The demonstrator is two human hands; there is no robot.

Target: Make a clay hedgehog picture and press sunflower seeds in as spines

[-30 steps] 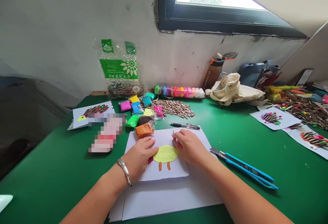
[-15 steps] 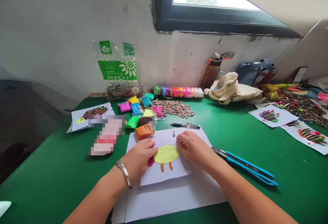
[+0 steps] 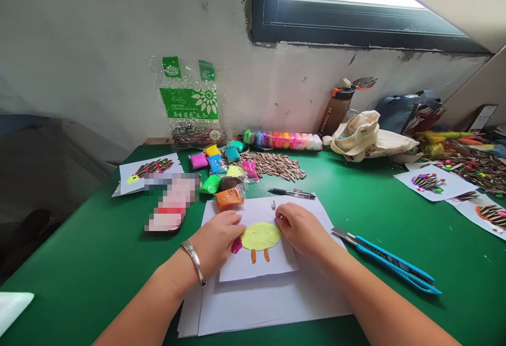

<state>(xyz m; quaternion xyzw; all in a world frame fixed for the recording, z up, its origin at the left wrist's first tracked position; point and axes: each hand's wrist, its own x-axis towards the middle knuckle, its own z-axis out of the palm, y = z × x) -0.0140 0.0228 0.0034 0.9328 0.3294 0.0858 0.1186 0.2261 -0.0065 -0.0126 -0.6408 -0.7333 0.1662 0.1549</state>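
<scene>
A flat yellow clay oval [image 3: 260, 235] with two orange legs and a pink bit at its left lies on a white sheet [image 3: 256, 261] over a larger sheet. My left hand [image 3: 217, 240], a silver bangle at the wrist, rests on the paper at the oval's left edge, fingers curled. My right hand [image 3: 300, 227] sits at the oval's right edge with fingertips pinched together against the clay; what they hold is hidden. A single sunflower seed [image 3: 273, 205] lies on the paper just above.
Small bags of coloured clay [image 3: 221, 174], a heap of sunflower seeds [image 3: 276, 165], a seed bag [image 3: 192, 106] and a black pen [image 3: 292, 193] lie beyond the paper. Blue utility knives [image 3: 391, 264] lie right. Finished seed pictures [image 3: 432, 183], a cloth bag [image 3: 366, 135] and a bottle [image 3: 340, 106] stand farther off.
The view has shifted slightly. Both hands stay at the clay oval's edges, the left drawn back a little so the pink bit shows more.
</scene>
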